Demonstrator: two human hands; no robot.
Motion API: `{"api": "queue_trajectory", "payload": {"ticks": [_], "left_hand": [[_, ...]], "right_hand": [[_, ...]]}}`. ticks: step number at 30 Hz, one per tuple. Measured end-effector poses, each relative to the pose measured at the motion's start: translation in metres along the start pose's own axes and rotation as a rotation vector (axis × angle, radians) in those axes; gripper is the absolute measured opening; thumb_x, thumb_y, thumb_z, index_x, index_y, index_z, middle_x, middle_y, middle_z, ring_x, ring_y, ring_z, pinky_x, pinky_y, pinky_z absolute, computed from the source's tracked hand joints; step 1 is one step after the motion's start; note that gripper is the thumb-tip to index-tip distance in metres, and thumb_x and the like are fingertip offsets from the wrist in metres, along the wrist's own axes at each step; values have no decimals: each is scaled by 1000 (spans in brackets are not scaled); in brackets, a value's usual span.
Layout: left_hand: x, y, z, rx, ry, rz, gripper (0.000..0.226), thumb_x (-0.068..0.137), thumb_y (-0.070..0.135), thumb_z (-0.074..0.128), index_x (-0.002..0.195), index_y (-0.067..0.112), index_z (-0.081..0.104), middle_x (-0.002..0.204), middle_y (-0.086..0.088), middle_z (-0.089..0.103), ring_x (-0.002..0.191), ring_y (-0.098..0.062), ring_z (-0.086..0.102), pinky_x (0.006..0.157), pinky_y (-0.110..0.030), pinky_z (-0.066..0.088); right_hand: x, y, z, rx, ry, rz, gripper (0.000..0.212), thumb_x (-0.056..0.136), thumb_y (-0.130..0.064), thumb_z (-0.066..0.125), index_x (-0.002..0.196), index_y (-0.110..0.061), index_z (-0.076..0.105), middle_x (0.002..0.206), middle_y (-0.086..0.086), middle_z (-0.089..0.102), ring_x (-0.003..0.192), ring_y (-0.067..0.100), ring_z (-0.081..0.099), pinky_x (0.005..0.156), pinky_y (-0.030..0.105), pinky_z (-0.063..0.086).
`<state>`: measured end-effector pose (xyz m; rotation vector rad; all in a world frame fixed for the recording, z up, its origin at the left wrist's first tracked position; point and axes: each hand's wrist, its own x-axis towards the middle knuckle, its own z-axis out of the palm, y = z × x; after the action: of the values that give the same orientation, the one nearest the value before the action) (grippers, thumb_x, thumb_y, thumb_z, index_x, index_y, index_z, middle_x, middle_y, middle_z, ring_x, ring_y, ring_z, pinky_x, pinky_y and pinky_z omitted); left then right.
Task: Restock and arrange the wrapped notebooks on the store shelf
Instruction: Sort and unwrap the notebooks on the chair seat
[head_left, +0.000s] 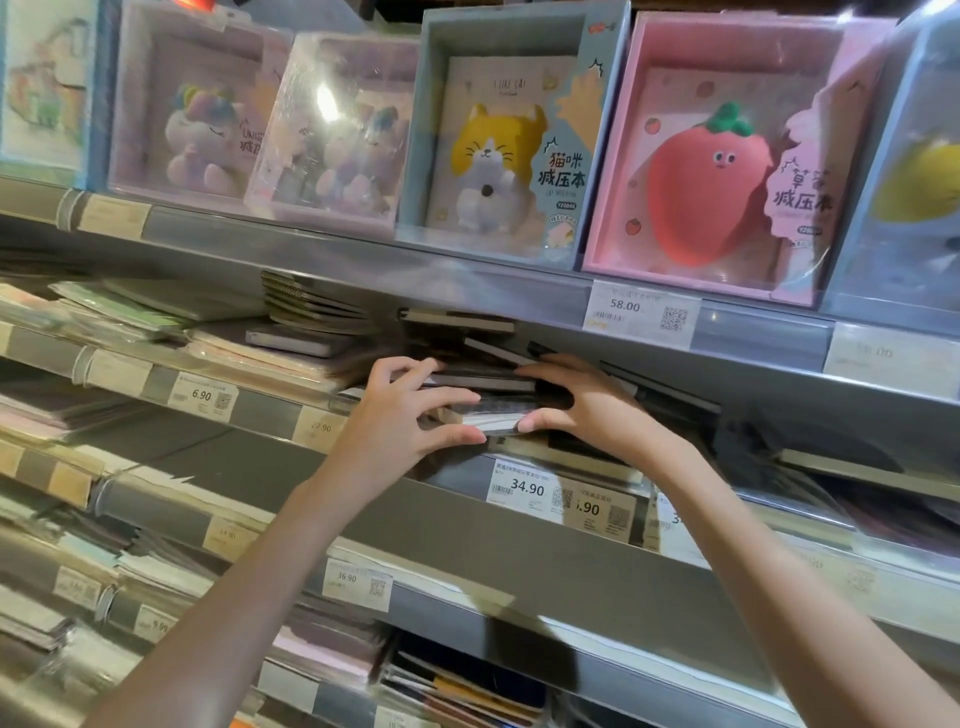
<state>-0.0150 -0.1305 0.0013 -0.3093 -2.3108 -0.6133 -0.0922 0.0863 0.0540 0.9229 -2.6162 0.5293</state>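
A stack of dark wrapped notebooks (488, 382) lies flat on the second shelf (363, 519), under the boxed gift sets. My left hand (400, 415) presses against the stack's left end, fingers spread over its edges. My right hand (587, 402) clasps the right end, thumb under a shiny wrapped notebook (498, 418) at the front. Both hands hold the pile between them. More dark notebooks (670, 395) lean behind my right hand. The lower part of the stack is hidden by my fingers.
Boxed cat (511, 140), strawberry (727, 161) and unicorn (208, 109) sets fill the top shelf. Pale notebook piles (291, 338) lie to the left. Price tags 34.90 (527, 488) and 58.00 (641, 314) hang on the rails. Lower shelves hold more stacks (462, 686).
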Motion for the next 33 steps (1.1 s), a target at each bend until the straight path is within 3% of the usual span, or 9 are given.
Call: {"api": "queue_trajectory", "payload": {"ticks": [4,10,14,18,21,24,26,30,33], "left_hand": [[-10,-9,1,60,124,106,76,70,86,20,112,40,65,134,5,52,123,-20,36,88,-39,43],[-2,-9,12,-45,207,60,75,73,85,24,112,34,65,130,0,51,131,-21,31,103,-39,28],[0,-9,7,-86,172,53,84,69,88,23,119,32,61,130,-2,50,129,-17,29,104,-30,21],[2,-12,-6,-68,69,48,88,62,92,24,127,40,51,135,2,47,129,-16,29,106,-38,25],[-4,-13,-11,-20,-21,78,83,59,89,37,129,46,44,141,5,39,132,-12,21,107,-35,22],[-11,-7,-11,-11,8,89,74,63,77,50,129,42,47,138,7,40,130,-13,24,108,-37,24],[-16,-3,-12,-16,129,143,65,70,66,55,127,34,53,130,3,49,123,-16,32,105,-40,31],[-29,8,-18,-58,283,195,58,69,12,76,123,23,57,118,0,58,113,-23,43,97,-40,40],[-35,18,-20,-62,309,186,55,67,-7,65,117,16,63,114,-4,61,111,-29,48,97,-48,41]], "right_hand": [[-14,-4,1,-39,1,-38,78,66,-68,64,136,-48,37,152,-5,24,139,18,24,113,43,27],[-4,-7,10,-151,-16,-34,91,60,-61,74,135,-46,24,145,-4,17,133,24,19,110,43,27],[6,-5,17,-115,66,-53,82,68,-56,72,137,-46,29,147,1,22,134,27,23,111,48,26],[11,-4,21,-82,112,-66,69,69,-52,71,132,-43,43,141,2,38,127,27,38,106,48,35],[8,-6,19,-54,123,-76,65,70,-44,74,130,-38,49,138,3,44,125,26,42,106,44,36],[-2,-14,12,-37,115,-96,64,72,-39,73,131,-35,50,135,0,47,122,21,46,103,39,40],[-14,-23,4,-31,105,-108,63,74,-37,71,132,-35,48,132,-4,50,115,18,51,95,36,46],[-38,-34,-7,-164,107,-128,66,73,-44,69,132,-45,40,135,-3,43,112,20,47,87,35,44],[-47,-36,-2,-211,58,-106,76,71,-43,70,136,-44,29,143,1,31,118,22,40,88,36,42]]}}
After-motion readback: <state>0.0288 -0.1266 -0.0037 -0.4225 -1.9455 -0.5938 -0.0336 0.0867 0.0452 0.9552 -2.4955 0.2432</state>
